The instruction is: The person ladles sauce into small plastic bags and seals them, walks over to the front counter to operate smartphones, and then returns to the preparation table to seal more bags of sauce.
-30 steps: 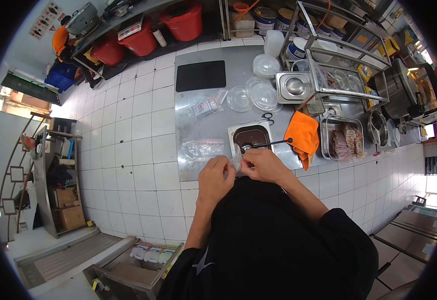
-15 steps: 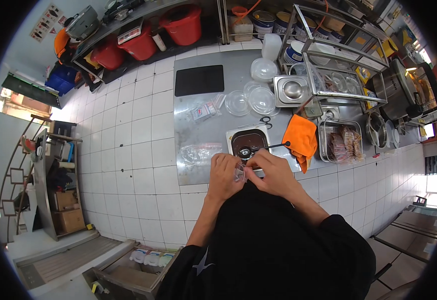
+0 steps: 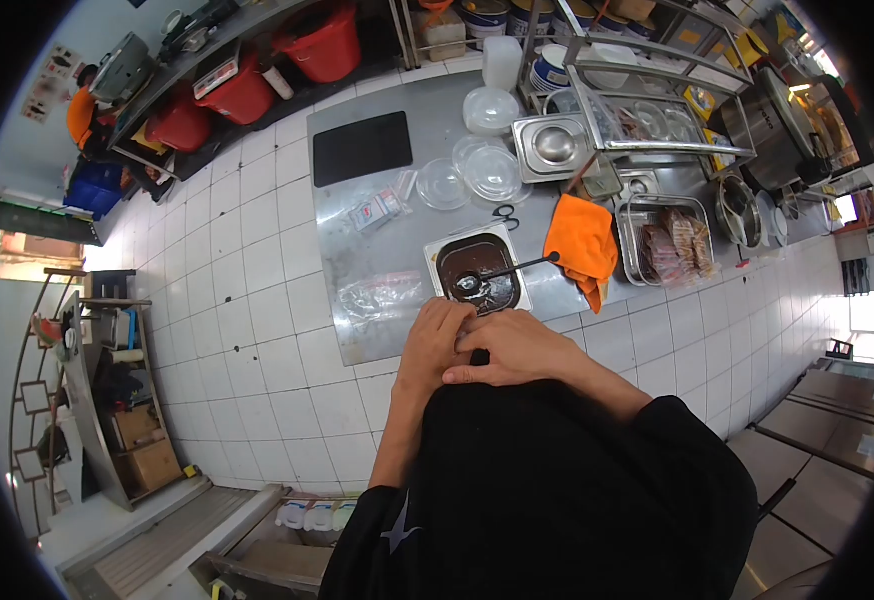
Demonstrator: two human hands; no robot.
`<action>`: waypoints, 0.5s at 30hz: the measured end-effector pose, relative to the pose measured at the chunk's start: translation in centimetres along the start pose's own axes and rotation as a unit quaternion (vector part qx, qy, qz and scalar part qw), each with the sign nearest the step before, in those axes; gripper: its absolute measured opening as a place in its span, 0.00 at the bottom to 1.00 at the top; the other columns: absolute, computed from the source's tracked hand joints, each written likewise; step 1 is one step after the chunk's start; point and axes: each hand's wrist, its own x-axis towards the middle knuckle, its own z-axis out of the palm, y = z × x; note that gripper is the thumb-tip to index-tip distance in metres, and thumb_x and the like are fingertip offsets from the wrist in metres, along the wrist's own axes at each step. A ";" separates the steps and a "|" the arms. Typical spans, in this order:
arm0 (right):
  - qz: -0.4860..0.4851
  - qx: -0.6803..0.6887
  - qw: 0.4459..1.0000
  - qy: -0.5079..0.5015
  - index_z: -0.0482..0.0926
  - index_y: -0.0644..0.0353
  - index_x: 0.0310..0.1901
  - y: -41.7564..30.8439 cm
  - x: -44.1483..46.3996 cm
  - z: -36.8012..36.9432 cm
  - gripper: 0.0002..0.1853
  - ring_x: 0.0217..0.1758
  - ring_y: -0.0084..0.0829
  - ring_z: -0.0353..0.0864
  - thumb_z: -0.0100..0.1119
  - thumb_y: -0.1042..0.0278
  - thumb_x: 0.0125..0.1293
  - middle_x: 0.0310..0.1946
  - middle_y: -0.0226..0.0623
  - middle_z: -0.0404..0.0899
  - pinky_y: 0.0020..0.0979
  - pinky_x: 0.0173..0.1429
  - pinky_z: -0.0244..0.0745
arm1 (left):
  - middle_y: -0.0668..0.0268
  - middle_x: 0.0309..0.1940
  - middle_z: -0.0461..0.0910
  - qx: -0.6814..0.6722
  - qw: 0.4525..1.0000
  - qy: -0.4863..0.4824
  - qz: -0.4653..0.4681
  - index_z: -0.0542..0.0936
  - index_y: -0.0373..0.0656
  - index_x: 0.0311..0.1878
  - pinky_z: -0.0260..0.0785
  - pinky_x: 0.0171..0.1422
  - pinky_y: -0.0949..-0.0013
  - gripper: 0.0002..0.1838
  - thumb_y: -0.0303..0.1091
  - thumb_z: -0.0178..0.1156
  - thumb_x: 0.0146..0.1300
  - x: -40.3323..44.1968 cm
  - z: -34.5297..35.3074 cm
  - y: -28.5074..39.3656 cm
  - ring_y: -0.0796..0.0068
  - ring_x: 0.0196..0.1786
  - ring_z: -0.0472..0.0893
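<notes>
My left hand [image 3: 431, 343] and my right hand [image 3: 513, 347] are pressed together at the table's front edge, fingers closed around a small clear plastic bag that is mostly hidden between them. Just beyond them is a steel pan [image 3: 522, 262] of dark brown sauce, with a black-handled ladle [image 3: 515, 268] lying across it, its bowl in the sauce. Clear plastic bags [image 3: 382, 297] lie flat to the left of the pan. An orange cloth [image 3: 582, 246] is on its right, and black-handled scissors [image 3: 504, 214] lie behind it.
On the steel table [image 3: 342, 230] are a black slab [image 3: 362, 149], clear round lids [image 3: 492, 173] and a small steel pan [image 3: 555, 146]. A tray [image 3: 637, 275] of packed bags stands right, beneath a metal rack [image 3: 657, 147]. A person in orange [image 3: 80, 118] is far left.
My hands have closed together over the clear bag, which showed between my fingers before. The view has turned, so the table and pan appear shifted left and up.
</notes>
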 end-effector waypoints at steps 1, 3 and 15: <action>0.003 0.008 1.000 -0.009 0.83 0.64 0.32 0.1 -0.1 -0.1 0.35 0.36 0.52 0.85 0.53 0.31 0.69 0.28 0.47 0.83 0.49 0.42 0.79 | 0.61 0.37 0.78 0.004 1.000 0.001 0.006 0.77 0.39 0.44 0.70 0.52 0.56 0.19 0.24 0.67 0.46 -0.1 0.1 0.1 0.56 0.43 0.77; 0.014 0.017 1.000 -0.001 0.84 0.64 0.30 0.5 0.2 0.6 0.38 0.35 0.52 0.86 0.53 0.28 0.68 0.28 0.47 0.83 0.49 0.42 0.79 | 0.61 0.36 0.78 0.014 1.000 0.006 0.018 0.78 0.39 0.44 0.70 0.51 0.56 0.18 0.24 0.67 0.46 0.0 0.1 0.2 0.56 0.42 0.78; -0.004 -0.002 1.000 0.015 0.84 0.66 0.29 1.9 -0.2 1.5 0.39 0.34 0.49 0.87 0.56 0.27 0.66 0.27 0.46 0.84 0.47 0.42 0.80 | 0.61 0.37 0.80 0.007 1.000 0.011 0.016 0.80 0.40 0.43 0.71 0.50 0.58 0.17 0.25 0.67 0.46 -0.7 2.4 -0.9 0.56 0.43 0.79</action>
